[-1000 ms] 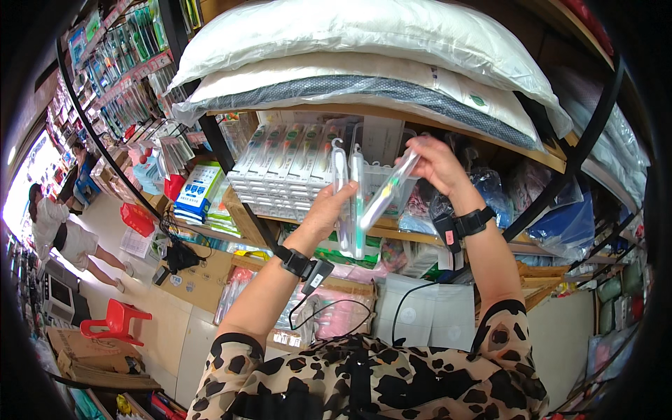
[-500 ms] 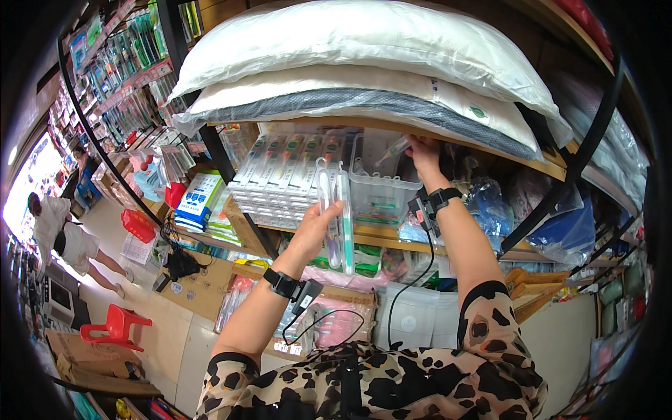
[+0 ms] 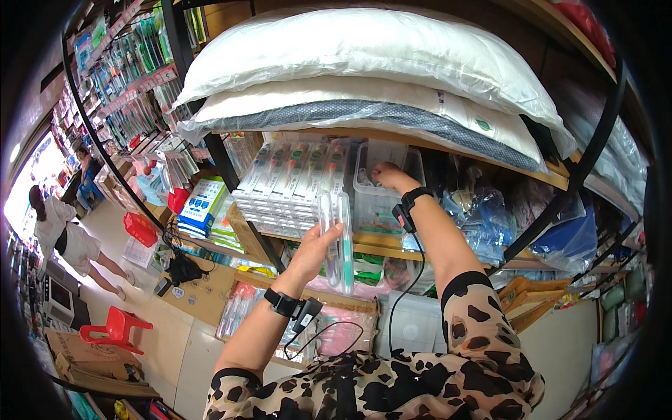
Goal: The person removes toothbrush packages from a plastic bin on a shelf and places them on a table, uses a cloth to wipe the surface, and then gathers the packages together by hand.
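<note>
head view — right hand [image 3: 386, 176] now in bin [image 3: 374, 204], grip unclear — left hand [image 3: 315, 250] clamps packets [image 3: 346, 245].

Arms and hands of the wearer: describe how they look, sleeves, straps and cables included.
The left hand and right hand show no gloves. Short, loose beige sleeves with black and brown blotches end in black edging. Each wrist wears a black strap carrying a small black box; the left box bears a pale label. A thin black cable runs from each box.
</note>
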The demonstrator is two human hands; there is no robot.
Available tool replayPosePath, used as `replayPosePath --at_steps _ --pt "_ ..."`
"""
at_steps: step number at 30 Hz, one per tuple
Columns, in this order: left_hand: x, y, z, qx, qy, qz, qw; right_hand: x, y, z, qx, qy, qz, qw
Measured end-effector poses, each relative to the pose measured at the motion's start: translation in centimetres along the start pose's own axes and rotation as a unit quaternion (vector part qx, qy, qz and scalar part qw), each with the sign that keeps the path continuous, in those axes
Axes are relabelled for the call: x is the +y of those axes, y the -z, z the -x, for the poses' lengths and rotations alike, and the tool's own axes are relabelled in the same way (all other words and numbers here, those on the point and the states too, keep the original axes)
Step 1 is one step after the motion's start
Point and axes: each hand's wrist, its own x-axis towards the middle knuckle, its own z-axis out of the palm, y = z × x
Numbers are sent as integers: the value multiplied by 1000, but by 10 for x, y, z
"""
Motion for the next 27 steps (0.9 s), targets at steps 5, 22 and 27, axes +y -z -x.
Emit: replayPosePath --at_steps 5,22,27 --pt "-7 12 2 -5 -27 -1 1000 -14 0 1 -30 -9 -7 999" --pt "0 11 4 -22 -13 22 999 -26 20 21 -88 -75 -82 990" --pt "-5 12 0 -2 -12 6 1000 -24 18 24 -66 -61 -103 991"
